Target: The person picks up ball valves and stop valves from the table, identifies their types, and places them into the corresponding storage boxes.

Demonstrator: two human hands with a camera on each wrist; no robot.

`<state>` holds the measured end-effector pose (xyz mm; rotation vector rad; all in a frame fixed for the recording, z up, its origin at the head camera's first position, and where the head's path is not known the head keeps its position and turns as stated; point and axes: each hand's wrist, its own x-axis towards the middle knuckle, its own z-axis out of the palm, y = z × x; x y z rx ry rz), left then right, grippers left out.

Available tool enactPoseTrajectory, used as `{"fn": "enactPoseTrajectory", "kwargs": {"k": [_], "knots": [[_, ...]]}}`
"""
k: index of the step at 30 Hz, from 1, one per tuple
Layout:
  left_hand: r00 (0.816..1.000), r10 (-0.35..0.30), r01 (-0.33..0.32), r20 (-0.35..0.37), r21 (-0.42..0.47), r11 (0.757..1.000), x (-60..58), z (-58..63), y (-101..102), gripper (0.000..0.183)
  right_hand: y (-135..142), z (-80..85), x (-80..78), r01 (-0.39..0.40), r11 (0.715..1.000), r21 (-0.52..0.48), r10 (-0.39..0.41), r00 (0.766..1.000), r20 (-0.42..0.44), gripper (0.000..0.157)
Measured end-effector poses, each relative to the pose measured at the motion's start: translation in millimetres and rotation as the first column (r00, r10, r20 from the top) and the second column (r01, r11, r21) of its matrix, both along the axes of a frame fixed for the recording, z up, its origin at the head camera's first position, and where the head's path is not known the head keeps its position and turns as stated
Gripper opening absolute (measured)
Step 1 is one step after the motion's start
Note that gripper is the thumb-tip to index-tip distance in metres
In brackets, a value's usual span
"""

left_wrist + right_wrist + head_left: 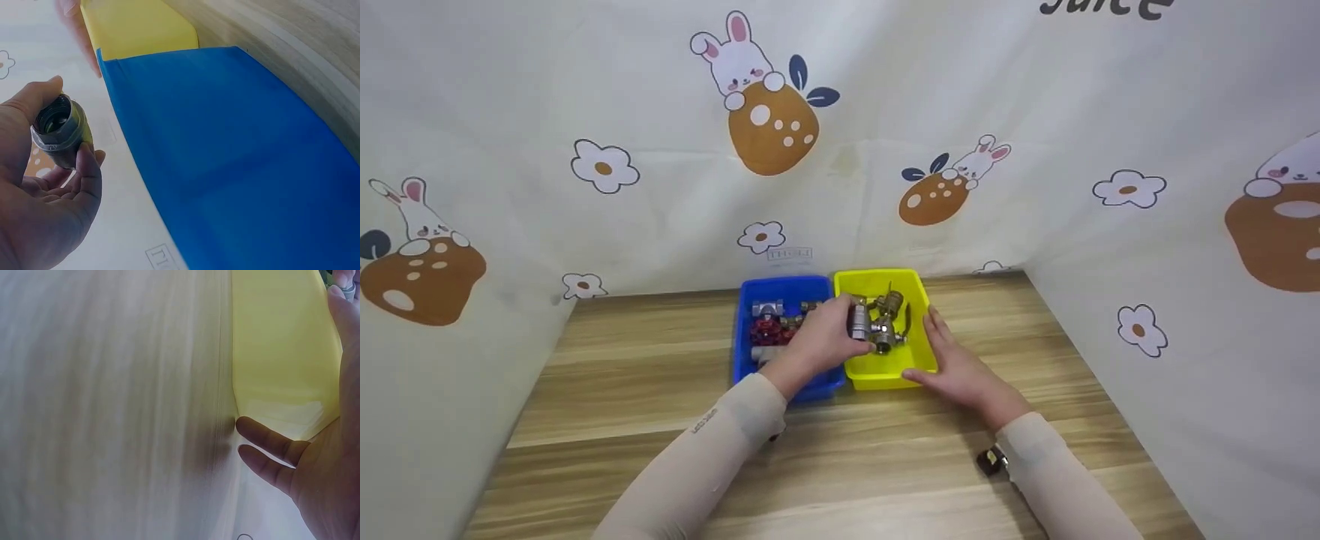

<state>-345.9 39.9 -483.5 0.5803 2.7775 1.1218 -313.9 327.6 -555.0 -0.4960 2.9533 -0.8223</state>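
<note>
My left hand (826,334) pinches a threaded metal valve (860,321) between thumb and fingers, above the left side of the yellow bin (889,381). In the left wrist view the hollow round end of the valve (61,132) faces the camera. Several metal valves (887,330) lie together inside the yellow bin under and beside it. My right hand (964,371) rests against the right side of that bin, thumb at the front rim and fingers fairly straight along the outer wall. The right wrist view shows two fingers (270,444) at the wall's lower edge.
A blue bin (739,341) stands directly left of the yellow one, holding several metal fittings, some with red handles (765,331). Both bins sit on a wood-grain table (645,390) near a printed cloth (660,210) that encloses the back and sides.
</note>
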Motion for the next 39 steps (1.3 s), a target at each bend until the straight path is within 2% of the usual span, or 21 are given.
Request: {"fn": "enactPoseTrajectory", "kwargs": {"k": [5,11,18,29,39], "knots": [[1.0,0.0,-0.001,-0.032,-0.044,0.999,-1.2,-3.1,5.7,0.077,-0.2,0.9,0.8,-0.001,1.0,-0.009,0.001,1.0,0.002,0.116],[1.0,-0.002,0.002,-0.011,-0.061,0.998,-1.1,-3.8,11.4,0.082,0.1,0.7,0.5,0.002,1.0,0.001,-0.002,1.0,0.007,0.117],[0.999,-0.024,0.021,-0.025,-0.089,0.996,-1.8,-4.1,18.9,0.087,0.8,-0.3,-0.3,-0.002,1.0,-0.006,0.002,1.0,0.005,0.116],[1.0,-0.022,0.019,-0.018,-0.138,0.99,-1.3,-6.1,29.5,0.081,-0.1,1.6,1.6,-0.01,1.0,-0.013,0.01,1.0,0.0,0.117],[1.0,-0.004,0.004,0.0,-0.18,0.984,-4.7,-9.1,31.4,0.096,-1.4,2.0,1.1,0.018,1.0,-0.024,-0.017,1.0,0.021,0.115]]}}
